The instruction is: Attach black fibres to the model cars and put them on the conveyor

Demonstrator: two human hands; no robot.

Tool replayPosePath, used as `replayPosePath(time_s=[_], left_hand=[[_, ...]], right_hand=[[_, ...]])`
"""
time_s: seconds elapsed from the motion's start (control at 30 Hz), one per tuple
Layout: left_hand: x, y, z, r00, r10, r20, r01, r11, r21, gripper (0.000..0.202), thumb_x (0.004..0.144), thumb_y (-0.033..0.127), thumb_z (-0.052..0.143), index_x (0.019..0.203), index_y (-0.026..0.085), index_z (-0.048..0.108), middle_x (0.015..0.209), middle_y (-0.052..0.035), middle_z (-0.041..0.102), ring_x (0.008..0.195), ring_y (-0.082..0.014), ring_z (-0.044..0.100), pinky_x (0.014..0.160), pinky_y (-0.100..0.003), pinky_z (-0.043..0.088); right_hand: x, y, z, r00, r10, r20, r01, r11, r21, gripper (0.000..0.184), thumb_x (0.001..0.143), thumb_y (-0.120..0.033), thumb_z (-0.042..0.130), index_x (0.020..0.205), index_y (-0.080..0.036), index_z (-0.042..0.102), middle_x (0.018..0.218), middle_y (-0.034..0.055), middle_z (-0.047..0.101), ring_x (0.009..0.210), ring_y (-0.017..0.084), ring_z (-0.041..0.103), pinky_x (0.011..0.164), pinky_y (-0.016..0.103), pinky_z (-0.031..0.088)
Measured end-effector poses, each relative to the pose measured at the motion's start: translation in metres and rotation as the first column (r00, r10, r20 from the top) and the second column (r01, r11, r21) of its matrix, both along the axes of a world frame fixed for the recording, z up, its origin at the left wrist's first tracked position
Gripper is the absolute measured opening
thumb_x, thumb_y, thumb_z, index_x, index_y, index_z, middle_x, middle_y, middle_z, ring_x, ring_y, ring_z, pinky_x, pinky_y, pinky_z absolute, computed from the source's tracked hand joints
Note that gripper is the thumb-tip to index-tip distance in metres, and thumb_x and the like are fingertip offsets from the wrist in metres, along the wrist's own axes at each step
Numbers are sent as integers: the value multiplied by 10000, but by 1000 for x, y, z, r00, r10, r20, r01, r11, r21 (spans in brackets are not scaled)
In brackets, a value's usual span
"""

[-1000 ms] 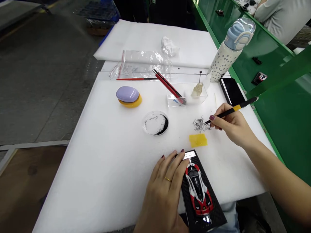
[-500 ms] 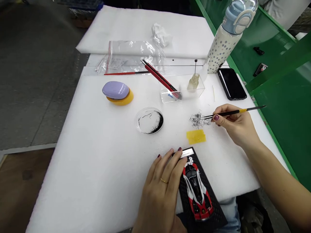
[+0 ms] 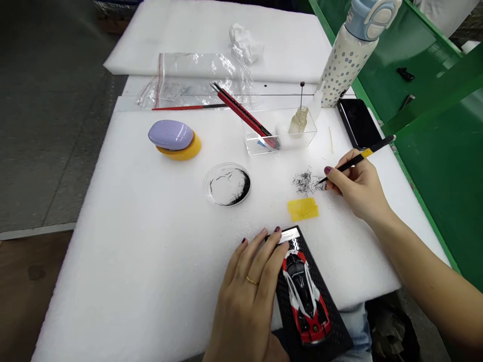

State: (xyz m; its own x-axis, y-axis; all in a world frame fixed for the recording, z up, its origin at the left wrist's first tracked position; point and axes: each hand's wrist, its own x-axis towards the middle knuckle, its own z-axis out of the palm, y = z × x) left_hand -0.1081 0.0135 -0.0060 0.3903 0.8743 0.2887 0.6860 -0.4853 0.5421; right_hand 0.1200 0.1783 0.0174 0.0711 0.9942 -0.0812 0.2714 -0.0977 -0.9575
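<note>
My right hand (image 3: 358,188) pinches a thin black tool with a yellow band (image 3: 360,158); its tip touches a scatter of tiny black slivers (image 3: 306,182) on the white foam mat (image 3: 151,241). A yellow square of tape (image 3: 303,209) lies just below the slivers. My left hand (image 3: 251,289) lies flat with fingers stretched, resting against the left edge of a black display base (image 3: 332,337) that carries a red, white and black model car (image 3: 306,296) at the near edge.
A round clear dish with black slivers (image 3: 226,184) sits mid-mat. Behind are a purple and yellow case (image 3: 174,139), a clear box (image 3: 281,134) with a red knife and small bottle, a plastic bag (image 3: 196,80), a dotted water bottle (image 3: 349,53) and a phone (image 3: 358,129). A green bench (image 3: 426,115) borders the right.
The right hand tilted the tool from nearly level to steeper and set its tip back into the slivers. The view shifted slightly; the left hand stayed by the base.
</note>
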Motion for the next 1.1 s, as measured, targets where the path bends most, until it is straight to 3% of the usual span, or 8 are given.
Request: replayPosePath(time_s=[0.23,0.43,0.73,1.0,1.1], left_hand=[[1,1,0,1000,16,-13,-16,1000,7,575,995,307,284,1504,66,404,1599,-137,439,1522,-267,333,1268,-412,209],[3,4,-6,999,30,17,-32,994,105,596,1027,390,249,1505,67,400,1590,-139,455,1522,-267,334,1270,-413,203],[2,3,4,999,34,-29,-34,999,4,589,967,304,323,1511,92,400,1581,-142,484,1500,-290,383,1230,-475,302],[3,4,2,999,30,-43,-30,999,18,589,974,329,326,1507,93,405,1576,-137,492,1496,-288,389,1220,-479,317],[3,3,2,998,32,-47,-31,999,9,592,962,317,351,1513,104,391,1578,-133,492,1497,-285,385,1217,-487,314]], right_hand=[[-3,-1,3,999,2,45,-2,1000,-3,282,830,-178,732,747,-250,472,522,-36,639,465,128,574,448,256,386],[-7,-1,7,995,39,93,-38,999,-16,265,840,-162,712,734,-244,483,539,-17,661,462,131,558,464,271,386],[-8,0,4,992,28,122,-27,1000,-11,281,821,-242,770,742,-252,500,549,-11,672,483,142,562,473,289,392],[-1,-5,5,993,56,-104,-54,998,20,385,731,-447,878,729,-248,548,569,-13,657,469,128,541,427,274,396],[5,-22,10,977,120,-177,-111,992,59,381,723,-416,898,680,-229,569,602,-9,654,513,117,547,457,263,405]])
